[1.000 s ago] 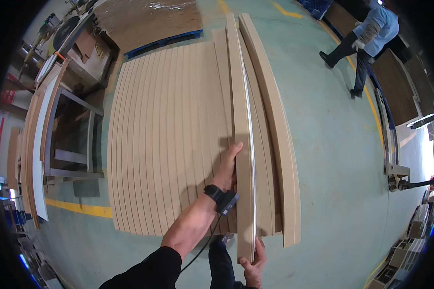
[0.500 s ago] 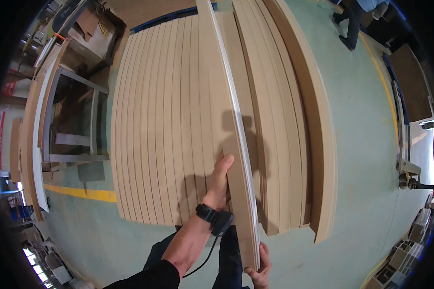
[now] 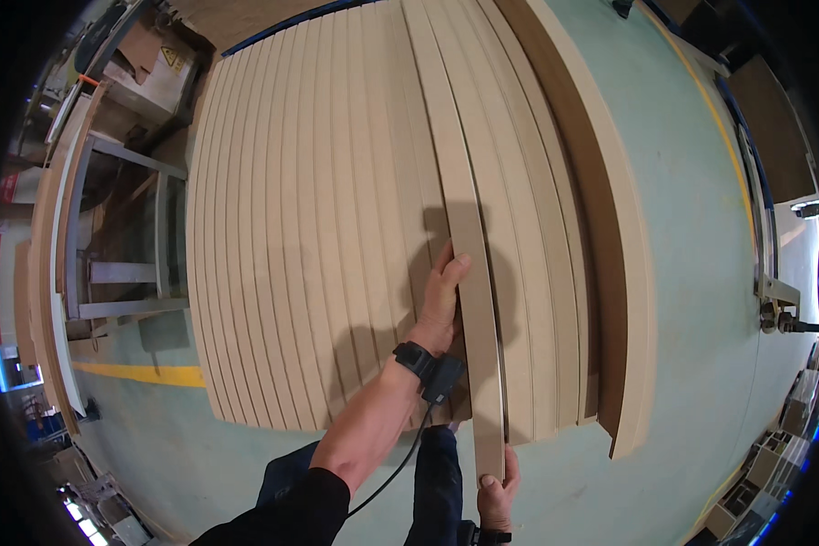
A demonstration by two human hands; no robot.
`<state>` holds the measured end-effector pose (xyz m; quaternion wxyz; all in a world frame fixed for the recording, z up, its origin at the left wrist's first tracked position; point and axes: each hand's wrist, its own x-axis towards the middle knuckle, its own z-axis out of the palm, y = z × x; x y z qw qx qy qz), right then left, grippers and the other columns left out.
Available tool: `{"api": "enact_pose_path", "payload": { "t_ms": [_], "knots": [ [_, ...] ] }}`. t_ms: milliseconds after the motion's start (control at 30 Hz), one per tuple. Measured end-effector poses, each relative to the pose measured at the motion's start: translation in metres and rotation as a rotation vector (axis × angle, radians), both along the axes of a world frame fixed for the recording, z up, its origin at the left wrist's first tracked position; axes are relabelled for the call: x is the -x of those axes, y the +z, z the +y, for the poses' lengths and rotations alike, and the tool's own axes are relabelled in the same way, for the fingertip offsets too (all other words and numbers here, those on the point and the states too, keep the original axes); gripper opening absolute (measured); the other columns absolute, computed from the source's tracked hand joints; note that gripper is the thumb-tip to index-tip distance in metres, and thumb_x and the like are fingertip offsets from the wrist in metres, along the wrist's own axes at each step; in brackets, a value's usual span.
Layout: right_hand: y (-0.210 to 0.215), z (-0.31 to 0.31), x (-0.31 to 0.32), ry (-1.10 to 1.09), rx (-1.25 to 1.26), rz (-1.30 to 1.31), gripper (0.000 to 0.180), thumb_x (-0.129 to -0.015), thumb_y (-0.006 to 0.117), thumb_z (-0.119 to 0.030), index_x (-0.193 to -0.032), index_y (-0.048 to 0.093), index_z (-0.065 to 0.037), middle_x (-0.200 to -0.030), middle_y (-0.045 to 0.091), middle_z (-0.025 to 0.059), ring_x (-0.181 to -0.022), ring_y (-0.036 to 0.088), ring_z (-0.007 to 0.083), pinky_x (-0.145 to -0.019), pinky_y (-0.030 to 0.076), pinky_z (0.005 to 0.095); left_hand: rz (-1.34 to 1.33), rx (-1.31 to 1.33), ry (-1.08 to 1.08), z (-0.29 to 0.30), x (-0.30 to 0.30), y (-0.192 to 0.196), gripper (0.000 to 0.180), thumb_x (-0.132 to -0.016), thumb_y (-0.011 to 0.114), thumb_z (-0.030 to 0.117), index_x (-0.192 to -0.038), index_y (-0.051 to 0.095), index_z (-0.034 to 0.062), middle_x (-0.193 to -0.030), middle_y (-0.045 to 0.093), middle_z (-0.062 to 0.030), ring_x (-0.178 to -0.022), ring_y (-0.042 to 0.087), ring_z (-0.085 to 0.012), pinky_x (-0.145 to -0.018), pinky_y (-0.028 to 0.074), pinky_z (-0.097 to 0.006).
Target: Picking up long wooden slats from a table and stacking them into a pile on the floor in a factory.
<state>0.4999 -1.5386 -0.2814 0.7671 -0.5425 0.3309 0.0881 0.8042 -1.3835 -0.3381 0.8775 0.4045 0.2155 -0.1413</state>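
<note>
A long, narrow tan board [image 3: 480, 318] runs away from me over a broad layer of similar tan boards [image 3: 291, 227]. Around its left edge, roughly midway along the visible near half, my left hand [image 3: 444, 305] is closed, thumb on top; its other fingers are mostly hidden beneath. My right hand [image 3: 498, 491] grips the near end, which sticks out past the layer, with the thumb on the upper face. A thin dark line with a pale glint follows the board's right edge. A black wrist device [image 3: 428, 369] with a cable sits on my left wrist.
Right of the held board lie more boards [image 3: 541, 337], then a taller tan channel-shaped piece [image 3: 623, 273]. A grey metal frame [image 3: 164, 237] with long panels stands at left. Yellow lines [image 3: 146, 373] mark the green floor. Equipment [image 3: 778, 309] stands far right.
The held board has turned, so its pale right edge shows much less and it lies lower against the others. Both hands have shifted slightly right. The person at upper right has almost left view.
</note>
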Motion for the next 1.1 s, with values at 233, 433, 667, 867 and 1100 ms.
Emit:
{"api": "enact_pose_path", "payload": {
  "t_ms": [233,433,667,867,1100],
  "knots": [
    [-0.002,0.024,0.007,-0.472,-0.226,0.315,0.084,-0.083,0.074,-0.027,-0.150,0.028,-0.005,-0.140,0.044,0.0124,-0.127,0.046,0.0244,-0.106,0.039,0.0389,0.005,0.005,-0.023,0.001,-0.020,-0.030,0.071,-0.088,0.062,0.039,-0.144,0.042,0.0005,-0.132,0.054,-0.0104,-0.121,0.051,-0.0207,-0.102,0.040,-0.033],
    [-0.020,0.011,-0.010,-0.383,-0.352,0.030,0.079,-0.079,0.080,-0.034,-0.141,0.040,-0.007,-0.126,0.055,0.0084,-0.118,0.054,0.0225,-0.107,0.040,0.0431,0.002,-0.122,-0.065,0.003,-0.022,-0.031,0.074,-0.088,0.062,0.039,-0.146,0.038,-0.0005,-0.137,0.051,-0.0134,-0.129,0.045,-0.0246,-0.109,0.034,-0.038],
    [-0.029,0.013,-0.013,-0.314,-0.336,-0.043,0.070,-0.084,0.076,-0.035,-0.140,0.043,-0.007,-0.128,0.054,0.0061,-0.119,0.052,0.0210,-0.105,0.040,0.0384,0.093,-0.373,-0.265,0.016,-0.041,0.004,0.070,-0.099,0.048,0.044,-0.148,0.033,-0.0042,-0.146,0.043,-0.0189,-0.139,0.034,-0.0283,-0.115,0.025,-0.039],
    [-0.051,0.030,-0.015,-0.638,-0.298,0.124,0.062,-0.091,0.064,-0.050,-0.139,0.046,-0.014,-0.132,0.052,0.0007,-0.118,0.048,0.0198,-0.103,0.036,0.0406,-0.040,-0.425,-0.178,-0.010,-0.047,0.007,0.073,-0.103,0.038,0.051,-0.150,0.027,-0.0042,-0.154,0.031,-0.0182,-0.144,0.028,-0.0263,-0.118,0.021,-0.037],
    [-0.051,0.034,-0.025,-0.489,-0.219,-0.003,0.064,-0.093,0.060,-0.052,-0.143,0.040,-0.016,-0.139,0.047,0.0007,-0.123,0.046,0.0218,-0.105,0.034,0.0461,-0.067,-0.142,-0.175,-0.011,-0.057,0.002,0.072,-0.104,0.038,0.050,-0.153,0.023,-0.0001,-0.158,0.028,-0.0135,-0.145,0.028,-0.0236,-0.119,0.022,-0.035]
  ]
}}
